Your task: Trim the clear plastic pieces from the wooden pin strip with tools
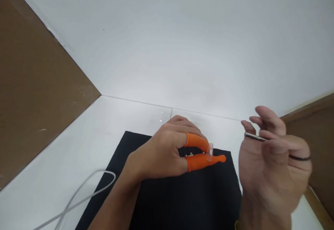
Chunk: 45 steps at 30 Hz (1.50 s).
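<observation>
My left hand (169, 150) reaches over a black mat (188, 202), with orange rubber finger cots (200, 162) on its thumb and index finger. Pinched between those two is a small clear plastic piece (209, 152), curved like a short tube and standing nearly upright. Off the mat's right side, my right hand (273, 167) is raised palm up and slightly blurred. Its thumb and fingers close on a thin metal rod-shaped tool (254, 137) with a dark end (299, 158) showing beyond the grip. Part of that tool is hidden by the thumb.
A white cable (88, 197) loops over the mat's left edge. Small clear bits (191, 154) lie behind my left fingers, mostly covered. Brown panels stand at the left (41, 84) and right (313, 146), with a white wall (167, 49) behind the white tabletop (112, 115).
</observation>
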Motion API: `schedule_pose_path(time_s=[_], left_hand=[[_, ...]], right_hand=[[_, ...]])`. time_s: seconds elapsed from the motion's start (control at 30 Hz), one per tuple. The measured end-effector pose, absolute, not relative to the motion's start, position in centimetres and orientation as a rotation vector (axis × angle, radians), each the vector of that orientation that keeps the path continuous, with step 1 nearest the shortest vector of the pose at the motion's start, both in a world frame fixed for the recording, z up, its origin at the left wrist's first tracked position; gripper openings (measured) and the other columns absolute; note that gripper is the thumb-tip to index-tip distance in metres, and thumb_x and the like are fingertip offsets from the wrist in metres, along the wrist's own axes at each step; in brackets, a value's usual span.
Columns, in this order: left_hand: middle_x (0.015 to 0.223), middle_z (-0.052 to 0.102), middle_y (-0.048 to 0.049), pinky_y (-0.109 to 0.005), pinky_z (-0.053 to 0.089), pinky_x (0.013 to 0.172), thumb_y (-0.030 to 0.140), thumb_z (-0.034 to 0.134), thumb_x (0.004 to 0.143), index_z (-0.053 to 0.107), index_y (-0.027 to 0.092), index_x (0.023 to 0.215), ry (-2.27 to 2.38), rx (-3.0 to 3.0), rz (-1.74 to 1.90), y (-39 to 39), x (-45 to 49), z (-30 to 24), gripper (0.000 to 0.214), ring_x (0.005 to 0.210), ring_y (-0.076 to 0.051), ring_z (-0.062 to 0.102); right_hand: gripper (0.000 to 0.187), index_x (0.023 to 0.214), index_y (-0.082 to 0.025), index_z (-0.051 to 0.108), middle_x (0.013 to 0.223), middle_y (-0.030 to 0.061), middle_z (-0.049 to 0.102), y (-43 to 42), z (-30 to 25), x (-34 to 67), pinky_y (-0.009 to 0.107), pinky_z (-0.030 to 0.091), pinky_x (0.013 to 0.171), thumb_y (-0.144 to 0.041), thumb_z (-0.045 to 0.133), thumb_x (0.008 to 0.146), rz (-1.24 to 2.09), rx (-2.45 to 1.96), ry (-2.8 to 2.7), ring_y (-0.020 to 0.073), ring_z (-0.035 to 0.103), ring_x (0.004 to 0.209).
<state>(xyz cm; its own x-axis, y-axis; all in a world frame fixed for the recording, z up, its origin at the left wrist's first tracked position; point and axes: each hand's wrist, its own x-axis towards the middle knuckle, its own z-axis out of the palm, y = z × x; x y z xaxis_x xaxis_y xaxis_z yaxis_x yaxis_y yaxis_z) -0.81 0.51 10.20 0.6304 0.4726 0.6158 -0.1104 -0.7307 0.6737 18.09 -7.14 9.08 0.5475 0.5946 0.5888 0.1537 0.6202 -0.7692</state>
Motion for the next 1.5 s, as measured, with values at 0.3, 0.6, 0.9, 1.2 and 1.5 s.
schedule_pose_path(time_s=[0.3,0.6,0.9,1.2,1.5], left_hand=[[0.084,0.084,-0.0031,-0.035,0.054,0.089,0.013,0.085,0.089,0.074,0.015,0.087,0.282,2.132,1.093,0.6,0.1,10.2,0.012,0.082,-0.015,0.076],[0.086,0.083,-0.0033,-0.034,0.053,0.092,0.012,0.084,0.089,0.075,0.013,0.089,0.286,2.152,1.072,0.7,-0.1,10.1,0.01,0.084,-0.014,0.075],[0.09,0.084,-0.0004,-0.034,0.052,0.095,0.011,0.083,0.089,0.074,0.018,0.091,0.289,2.163,1.059,0.6,-0.1,10.2,0.011,0.086,-0.014,0.075],[0.09,0.084,-0.0004,-0.035,0.053,0.096,0.011,0.081,0.09,0.074,0.019,0.091,0.292,2.173,1.036,0.6,0.2,10.4,0.011,0.087,-0.016,0.076],[0.089,0.084,-0.0003,-0.034,0.052,0.095,0.012,0.081,0.091,0.074,0.018,0.091,0.287,2.167,1.052,0.6,0.3,10.4,0.009,0.086,-0.015,0.076]], right_hand=[[0.003,0.09,-0.032,0.084,0.143,0.0005,0.073,-7.8,8.8,19.4,0.046,0.047,0.118,-0.029,0.084,0.091,0.412,-0.864,-1.265,0.0239,0.062,0.14],[0.007,0.092,-0.038,0.084,0.14,-0.0047,0.074,-7.7,8.7,19.5,0.043,0.05,0.114,-0.031,0.081,0.093,0.423,-0.853,-1.198,0.0208,0.066,0.133],[0.016,0.092,-0.037,0.082,0.137,-0.0051,0.075,-7.0,8.1,19.0,0.044,0.048,0.114,-0.023,0.075,0.096,0.386,-0.858,-1.038,0.0189,0.064,0.133],[0.002,0.09,-0.034,0.083,0.154,-0.0016,0.066,-7.9,8.6,19.2,0.047,0.049,0.115,-0.034,0.083,0.092,0.423,-0.864,-1.325,0.0253,0.051,0.151],[0.003,0.09,-0.034,0.084,0.153,0.0,0.067,-7.8,8.3,19.9,0.049,0.049,0.113,-0.032,0.082,0.092,0.468,-0.863,-1.354,0.0277,0.055,0.147]])
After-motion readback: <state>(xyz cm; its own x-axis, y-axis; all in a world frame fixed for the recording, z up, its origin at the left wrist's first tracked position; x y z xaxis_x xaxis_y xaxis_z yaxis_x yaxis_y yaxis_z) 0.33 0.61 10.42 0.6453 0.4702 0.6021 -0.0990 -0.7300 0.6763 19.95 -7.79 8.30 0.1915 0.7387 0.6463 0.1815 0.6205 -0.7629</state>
